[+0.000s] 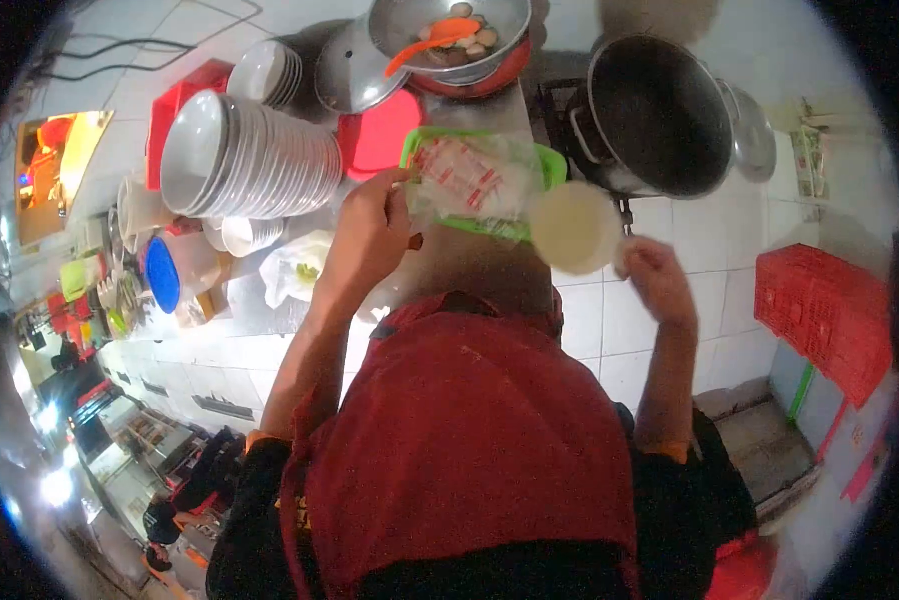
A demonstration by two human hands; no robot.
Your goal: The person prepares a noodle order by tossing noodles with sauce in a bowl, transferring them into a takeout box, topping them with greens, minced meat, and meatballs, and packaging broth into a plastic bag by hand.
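My left hand (369,225) is closed at the near left corner of a clear plastic bag with red print (469,178), its fingers pinching the edge. The bag lies over a green tray (552,168). To the right, my right hand (657,278) is closed beside a round, pale yellowish disc (574,228), blurred by motion; its fingers seem to be at the disc's right edge, on a part too small to make out. Behind the disc stands a large dark pot (659,115).
Stacked white bowls (194,150) stand at the left near a red lid (381,133). A metal bowl (514,20) holds round items and an orange spoon (434,42). Red crates (819,310) are at the right. Another person (164,525) shows at the far lower left.
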